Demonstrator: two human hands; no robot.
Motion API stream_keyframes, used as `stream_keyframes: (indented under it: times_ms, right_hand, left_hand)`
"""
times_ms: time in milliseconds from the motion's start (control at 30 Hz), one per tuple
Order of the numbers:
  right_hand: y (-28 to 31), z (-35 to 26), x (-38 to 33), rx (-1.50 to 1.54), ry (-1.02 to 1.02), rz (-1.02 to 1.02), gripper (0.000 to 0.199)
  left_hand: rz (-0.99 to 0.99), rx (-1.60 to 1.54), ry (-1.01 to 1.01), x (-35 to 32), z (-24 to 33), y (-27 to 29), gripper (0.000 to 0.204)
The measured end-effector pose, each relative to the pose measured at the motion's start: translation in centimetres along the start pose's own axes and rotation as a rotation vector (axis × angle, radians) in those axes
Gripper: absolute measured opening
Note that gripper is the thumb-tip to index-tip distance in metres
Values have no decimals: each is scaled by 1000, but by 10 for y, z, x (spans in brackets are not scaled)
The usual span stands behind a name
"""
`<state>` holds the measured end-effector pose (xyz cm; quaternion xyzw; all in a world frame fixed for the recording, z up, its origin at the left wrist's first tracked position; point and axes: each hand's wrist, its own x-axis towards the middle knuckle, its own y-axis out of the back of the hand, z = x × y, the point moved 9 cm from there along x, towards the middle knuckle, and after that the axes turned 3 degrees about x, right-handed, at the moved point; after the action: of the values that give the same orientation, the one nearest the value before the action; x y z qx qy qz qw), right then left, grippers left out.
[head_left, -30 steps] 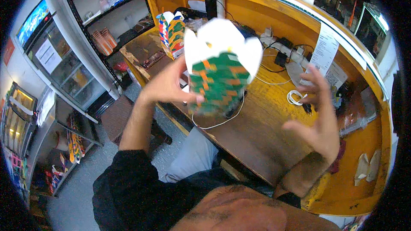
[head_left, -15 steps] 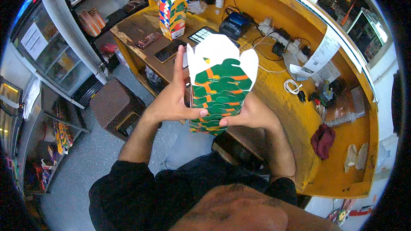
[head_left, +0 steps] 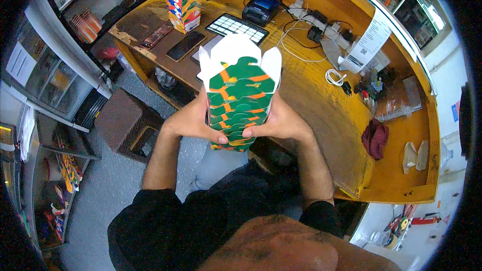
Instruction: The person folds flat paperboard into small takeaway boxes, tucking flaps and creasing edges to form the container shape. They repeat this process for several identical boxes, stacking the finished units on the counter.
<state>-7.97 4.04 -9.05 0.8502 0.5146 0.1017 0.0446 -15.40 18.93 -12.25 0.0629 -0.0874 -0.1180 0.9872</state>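
Note:
Upright before me is a stack of nested takeaway boxes [head_left: 238,100], green with orange and yellow patterning and white flaps at the top. My left hand [head_left: 193,119] grips its left side, thumb across the lower front. From the right, my right hand [head_left: 282,119] holds it the same way, and the two thumbtips are slightly apart. The other fingers are mostly hidden by the boxes. A similar stack of patterned boxes [head_left: 185,7] stands on the desk at the far left. Near it lie a dark phone [head_left: 186,46] and a reddish flat phone-like item [head_left: 156,36].
A curved yellow-edged desk [head_left: 326,140] wraps around ahead and right. It bears a tablet-like panel [head_left: 236,27], a blue-black device [head_left: 261,9], tangled cables, a white cable coil [head_left: 335,77] and a maroon cloth [head_left: 375,139]. A brown stool [head_left: 120,120] stands left, by a fridge [head_left: 60,75].
The view has shifted, so the desk things sit higher and further left in the picture. Both hands still hold the boxes, with the left fingers now lower and hidden behind them.

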Motion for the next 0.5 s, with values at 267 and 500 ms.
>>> stream_keyframes:
  times_ms: [267, 500]
  right_hand:
    - [87, 35, -64, -191, 84, 517, 140]
    - [97, 75, -138, -566, -66, 799, 104]
  left_hand:
    - [564, 114, -318, 13, 60, 107, 107]
    - [1118, 578, -824, 108, 199, 308, 114]
